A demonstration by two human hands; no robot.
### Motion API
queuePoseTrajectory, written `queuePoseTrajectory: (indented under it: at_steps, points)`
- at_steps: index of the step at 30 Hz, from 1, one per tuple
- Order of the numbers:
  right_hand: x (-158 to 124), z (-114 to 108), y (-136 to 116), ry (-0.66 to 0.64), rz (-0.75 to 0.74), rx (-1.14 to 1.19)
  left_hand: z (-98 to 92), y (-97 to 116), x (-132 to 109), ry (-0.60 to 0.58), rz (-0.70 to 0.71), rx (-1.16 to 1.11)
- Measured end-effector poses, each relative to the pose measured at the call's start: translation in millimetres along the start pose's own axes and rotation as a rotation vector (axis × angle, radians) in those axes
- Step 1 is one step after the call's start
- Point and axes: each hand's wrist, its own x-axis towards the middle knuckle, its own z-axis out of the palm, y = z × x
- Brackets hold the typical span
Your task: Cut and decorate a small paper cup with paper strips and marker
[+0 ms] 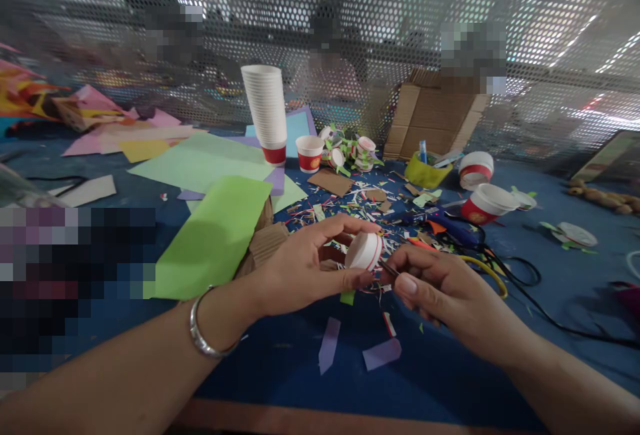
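Note:
Between the thumb and fingers of my left hand (305, 265) is the cut-down base of a white paper cup (364, 252), tilted on its side with a thin red line round it. My right hand (440, 288) is closed on a small tool with a thin dark tip (389, 268); its kind is mostly hidden by the fingers. That tip points at the cup base's edge, touching or very close. Below the hands lie two purple paper strips (329, 346) and a small red-and-white cup scrap (389, 324).
A tall stack of paper cups (265, 112) stands behind, beside a single cup (309, 154) and several cut cup pieces (365, 148). Green paper (215, 238) lies left. A blue glue gun (453, 225), black cable (537, 315), yellow bowl (427, 174) and cardboard box (433, 118) occupy the right.

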Motion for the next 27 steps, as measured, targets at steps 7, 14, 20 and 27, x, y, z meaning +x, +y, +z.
queuePoseTrajectory:
  at_steps: [7, 14, 20, 27]
  points:
    - [-0.6, 1.7, -0.3, -0.009, 0.061, 0.006, -1.4, -2.6, -1.9, 0.04, 0.089, 0.176]
    - [0.4, 4.2, -2.4, -0.004, 0.062, -0.054, -0.4, -2.2, -3.8, 0.041, 0.123, 0.262]
    - [-1.0, 4.8, 1.4, -0.021, 0.077, -0.043, 0.0, -0.9, -4.4, 0.052, 0.175, 0.335]
    - [-1.0, 4.7, 2.1, -0.041, 0.107, -0.029, -1.0, 4.2, -4.4, 0.067, 0.275, 0.439]
